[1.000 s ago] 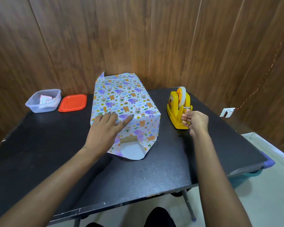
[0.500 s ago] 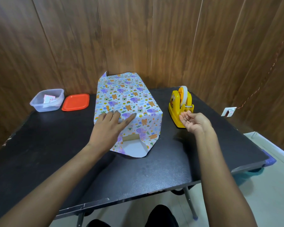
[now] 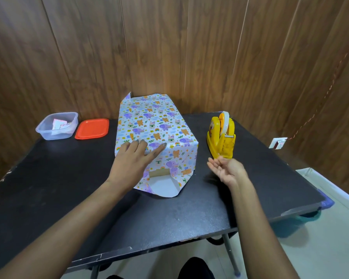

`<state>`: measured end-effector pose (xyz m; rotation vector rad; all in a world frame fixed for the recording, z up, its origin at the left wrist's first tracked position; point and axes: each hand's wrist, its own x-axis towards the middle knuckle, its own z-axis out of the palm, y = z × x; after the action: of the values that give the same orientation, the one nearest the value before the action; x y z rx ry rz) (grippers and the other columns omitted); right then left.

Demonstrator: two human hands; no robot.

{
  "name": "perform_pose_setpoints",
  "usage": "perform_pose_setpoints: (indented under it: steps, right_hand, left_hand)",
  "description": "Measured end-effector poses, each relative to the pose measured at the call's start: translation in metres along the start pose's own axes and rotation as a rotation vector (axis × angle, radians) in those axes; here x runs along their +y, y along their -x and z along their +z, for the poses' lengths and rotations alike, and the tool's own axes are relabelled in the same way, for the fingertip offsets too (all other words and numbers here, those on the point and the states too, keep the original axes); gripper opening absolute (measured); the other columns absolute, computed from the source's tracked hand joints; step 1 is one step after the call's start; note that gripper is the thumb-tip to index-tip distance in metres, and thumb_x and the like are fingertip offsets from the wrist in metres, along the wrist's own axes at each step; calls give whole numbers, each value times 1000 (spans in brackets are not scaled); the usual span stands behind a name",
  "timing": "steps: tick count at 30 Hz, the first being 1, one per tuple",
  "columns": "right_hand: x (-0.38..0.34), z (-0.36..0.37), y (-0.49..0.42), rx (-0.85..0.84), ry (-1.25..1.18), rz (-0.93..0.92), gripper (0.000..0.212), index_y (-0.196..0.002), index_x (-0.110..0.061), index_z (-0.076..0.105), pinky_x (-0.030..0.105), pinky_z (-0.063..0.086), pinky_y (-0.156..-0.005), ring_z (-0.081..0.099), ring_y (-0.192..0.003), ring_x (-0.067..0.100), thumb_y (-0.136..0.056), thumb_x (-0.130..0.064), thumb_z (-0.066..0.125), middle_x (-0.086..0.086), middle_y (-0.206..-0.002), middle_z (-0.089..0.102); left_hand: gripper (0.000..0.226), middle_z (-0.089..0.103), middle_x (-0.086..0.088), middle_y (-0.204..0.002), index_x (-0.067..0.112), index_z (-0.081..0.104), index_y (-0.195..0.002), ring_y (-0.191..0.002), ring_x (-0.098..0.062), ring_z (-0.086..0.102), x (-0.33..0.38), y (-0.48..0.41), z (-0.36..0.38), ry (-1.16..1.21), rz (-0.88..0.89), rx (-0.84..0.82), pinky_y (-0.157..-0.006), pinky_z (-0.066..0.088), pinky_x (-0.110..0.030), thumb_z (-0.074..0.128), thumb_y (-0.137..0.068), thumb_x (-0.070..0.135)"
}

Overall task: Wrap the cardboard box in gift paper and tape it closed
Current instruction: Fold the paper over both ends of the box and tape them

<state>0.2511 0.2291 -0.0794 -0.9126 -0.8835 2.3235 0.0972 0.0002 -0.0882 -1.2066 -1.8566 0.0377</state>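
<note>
The cardboard box (image 3: 159, 172) stands in the middle of the black table, covered on top and sides by animal-print gift paper (image 3: 149, 121). Its near end is uncovered: bare cardboard shows above a white paper flap lying on the table. My left hand (image 3: 132, 160) lies flat on the box's near top edge, fingers spread, pressing the paper down. My right hand (image 3: 227, 170) hovers palm-up between the box and the yellow tape dispenser (image 3: 222, 135), fingers loosely curled. I cannot make out any strip of tape in it.
A clear plastic tub (image 3: 56, 125) with small items and its orange lid (image 3: 92, 128) sit at the table's (image 3: 48, 188) back left. Wood-panelled walls close in behind and on the right. The table's front edge is near my knees.
My right hand has left the dispenser's cutter, turned palm-up and drawn back toward me and the box. My left hand has stayed pressed on the paper.
</note>
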Motion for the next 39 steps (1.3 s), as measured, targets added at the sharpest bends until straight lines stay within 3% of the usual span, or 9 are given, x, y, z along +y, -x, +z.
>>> perform_pose_setpoints:
  steps: [2, 5, 9, 16, 20, 25, 31, 35, 39]
  right_hand:
    - [3, 6, 12, -85, 305, -172, 14, -85, -1, 51, 27, 55, -46, 64, -60, 21, -97, -5, 45, 11, -72, 53]
    - [8, 18, 26, -250, 778, -301, 12, -85, -6, 54, 23, 49, -50, 58, -59, 16, -95, -12, 53, 7, -70, 58]
    - [34, 23, 17, -258, 1124, -406, 22, -69, -14, 53, 22, 44, -52, 55, -58, 11, -90, -12, 60, 7, -69, 61]
    - [64, 19, 5, -145, 1157, -569, 26, -63, -23, 53, 40, 51, -71, 60, -74, 28, -86, -17, 64, 3, -71, 61]
    - [71, 18, 3, -158, 1085, -592, 21, -66, -20, 56, 42, 51, -72, 52, -67, 19, -84, -17, 65, -7, -61, 54]
    - [72, 24, 2, -115, 1134, -638, 16, -71, -18, 57, 40, 50, -73, 56, -72, 19, -86, -18, 63, -9, -66, 55]
    - [76, 32, 2, -19, 1163, -652, 11, -79, -11, 61, 37, 50, -72, 63, -77, 24, -88, -18, 60, 3, -77, 65]
    - [80, 36, -3, 58, 1151, -609, 20, -87, -4, 65, 40, 52, -74, 65, -80, 31, -88, -24, 61, 15, -82, 69]
    - [81, 39, -6, 136, 1245, -588, 31, -93, -5, 64, 38, 51, -77, 65, -87, 34, -86, -36, 62, 16, -88, 70]
  left_hand:
    - [92, 54, -13, -91, 29, 35, -141, -76, -29, 51, -1, 0, 1, 8, 6, -11, -67, 42, -38, 77, -64, 3]
    - [92, 54, -13, -93, 29, 34, -141, -77, -29, 52, 0, -1, 1, -9, 5, -4, -67, 42, -38, 77, -64, 4]
    - [91, 54, -13, -91, 29, 34, -141, -74, -29, 50, 1, -1, 0, -14, 13, 0, -66, 43, -38, 76, -64, 4]
    - [90, 55, -13, -90, 28, 35, -140, -72, -29, 53, 1, -1, -1, -22, 26, 12, -65, 43, -36, 76, -64, 4]
    - [87, 55, -14, -90, 28, 36, -140, -71, -29, 51, 0, -1, -1, -19, 26, 27, -65, 43, -36, 74, -66, 3]
    - [86, 57, -14, -93, 28, 37, -140, -73, -29, 51, 0, -1, 0, -18, 26, 30, -67, 43, -37, 76, -66, 6]
    - [85, 56, -14, -92, 28, 36, -140, -73, -29, 51, -1, -1, 0, -9, 26, 42, -67, 44, -38, 75, -68, 5]
    - [85, 56, -15, -94, 28, 35, -141, -75, -30, 53, -1, -1, 1, -6, 27, 24, -68, 44, -39, 75, -69, 6]
    - [81, 56, -14, -92, 27, 42, -139, -73, -29, 52, -1, -1, -1, -9, 29, 32, -66, 42, -36, 72, -68, 3]
